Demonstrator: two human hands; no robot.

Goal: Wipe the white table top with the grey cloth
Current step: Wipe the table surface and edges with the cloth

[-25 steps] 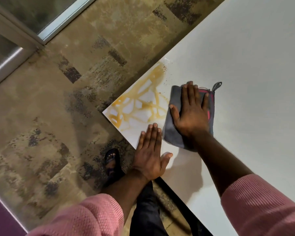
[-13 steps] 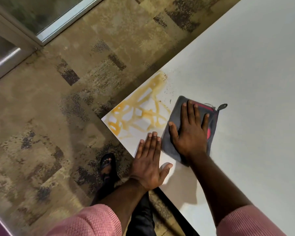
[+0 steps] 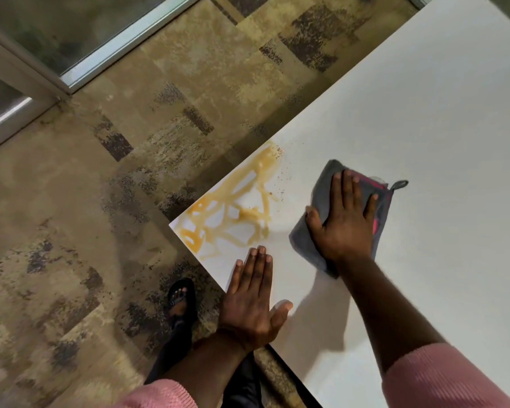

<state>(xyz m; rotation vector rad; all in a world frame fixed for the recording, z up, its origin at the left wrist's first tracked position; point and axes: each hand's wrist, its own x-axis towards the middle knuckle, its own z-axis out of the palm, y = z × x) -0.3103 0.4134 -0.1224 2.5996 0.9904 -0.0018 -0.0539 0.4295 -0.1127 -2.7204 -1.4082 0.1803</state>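
Note:
The white table top (image 3: 424, 113) fills the right side of the view, its corner pointing left. A yellow-brown sticky spill (image 3: 233, 213) streaks that corner, with dark crumbs (image 3: 280, 172) along its right edge. The folded grey cloth (image 3: 321, 184), with red trim and a hanging loop, lies flat just right of the spill. My right hand (image 3: 345, 225) presses down on the cloth with fingers spread and covers most of it. My left hand (image 3: 251, 301) rests flat on the table's near edge, below the spill, holding nothing.
Mottled brown carpet (image 3: 71, 231) lies left of the table. My foot in a dark sandal (image 3: 180, 298) stands just off the table edge. A glass door with a metal frame (image 3: 100, 54) runs along the top left.
My right hand has slid the cloth to the right, opening a small gap between it and the spill. My left hand stays flat at the table edge.

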